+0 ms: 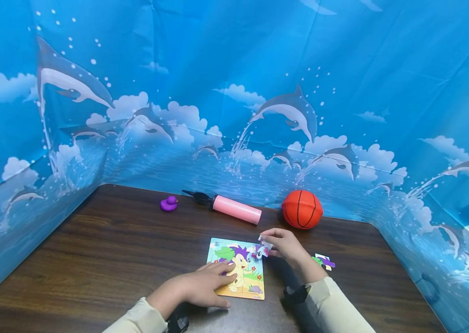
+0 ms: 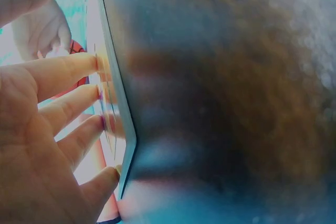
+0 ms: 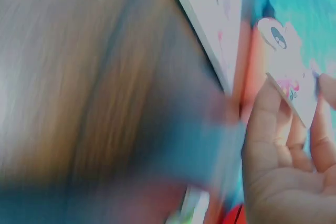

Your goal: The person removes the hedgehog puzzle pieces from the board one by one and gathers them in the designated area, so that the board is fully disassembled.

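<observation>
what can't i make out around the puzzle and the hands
- Head view: the puzzle's lower left part, covered by the left hand.
- Head view: the small print at the puzzle's lower right corner, too small to read.
- Left wrist view: the puzzle's picture, seen nearly edge-on and washed out.
- Right wrist view: part of the right hand, cut off by the right edge.
- Right wrist view: the tabletop's detail, blurred.

puzzle (image 1: 243, 274), ball (image 1: 302, 209) on table (image 1: 109, 245) (brown)
</observation>
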Tool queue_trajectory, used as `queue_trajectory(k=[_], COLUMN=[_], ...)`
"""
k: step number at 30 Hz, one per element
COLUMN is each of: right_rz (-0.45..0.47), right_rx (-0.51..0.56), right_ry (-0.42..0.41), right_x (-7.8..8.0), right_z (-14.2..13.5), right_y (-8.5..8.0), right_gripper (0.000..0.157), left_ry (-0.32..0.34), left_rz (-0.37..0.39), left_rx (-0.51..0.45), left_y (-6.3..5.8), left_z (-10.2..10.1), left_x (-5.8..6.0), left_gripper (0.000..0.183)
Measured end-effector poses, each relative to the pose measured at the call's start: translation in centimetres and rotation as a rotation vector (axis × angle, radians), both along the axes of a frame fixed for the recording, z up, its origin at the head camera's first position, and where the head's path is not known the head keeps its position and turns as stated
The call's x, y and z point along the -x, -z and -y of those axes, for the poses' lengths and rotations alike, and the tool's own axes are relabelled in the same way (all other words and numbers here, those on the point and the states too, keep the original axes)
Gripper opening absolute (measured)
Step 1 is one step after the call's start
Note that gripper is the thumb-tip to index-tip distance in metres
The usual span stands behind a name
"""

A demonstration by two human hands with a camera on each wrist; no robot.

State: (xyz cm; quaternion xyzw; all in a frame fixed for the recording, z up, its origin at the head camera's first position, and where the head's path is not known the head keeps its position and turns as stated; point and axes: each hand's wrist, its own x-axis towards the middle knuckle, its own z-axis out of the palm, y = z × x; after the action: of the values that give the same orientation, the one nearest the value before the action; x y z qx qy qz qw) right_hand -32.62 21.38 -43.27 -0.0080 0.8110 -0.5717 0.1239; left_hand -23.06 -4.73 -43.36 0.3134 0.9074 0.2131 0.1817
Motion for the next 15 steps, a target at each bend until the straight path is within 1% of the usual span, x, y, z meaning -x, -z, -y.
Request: queue_trajectory(k=[2, 7, 9, 11, 14, 15], right_rz=[0.046, 0.122, 0.146, 0.163, 0.168, 0.162], right_rx=[0.053, 0.130, 0.130, 0.107, 0.033, 0.008], right_ry=[0.066, 0.159, 0.191, 0.237, 0.258, 0.267], right_x=[-0.2, -0.5, -0.5, -0.6, -0.7, -0.8], right_z=[-1.6, -7.1, -9.6, -11.9, -15.1, -16.1], right_y=[-0.3, -0.8, -0.8, -0.8, -0.7, -0.7], right_gripper=[0.024, 0.037, 0.044, 0.052, 0.058, 0.057], left_ry=[-0.002, -0.005, -0.004, -0.003, -0.001, 0.000], left_rz=[-0.004, -0.007, -0.005, -0.003, 0.004, 0.006], left_rx=[-0.002, -0.007, -0.009, -0.012, -0.015, -0.016], left_y=[0.1, 0.1, 0.2, 0.2, 0.1, 0.1], left_z=[0.0, 0.2, 0.3, 0.3, 0.4, 0.3], left_x=[0.0, 0.0, 0.0, 0.0, 0.0, 0.0], left_gripper=[0.068, 0.068, 0.068, 0.068, 0.068, 0.068])
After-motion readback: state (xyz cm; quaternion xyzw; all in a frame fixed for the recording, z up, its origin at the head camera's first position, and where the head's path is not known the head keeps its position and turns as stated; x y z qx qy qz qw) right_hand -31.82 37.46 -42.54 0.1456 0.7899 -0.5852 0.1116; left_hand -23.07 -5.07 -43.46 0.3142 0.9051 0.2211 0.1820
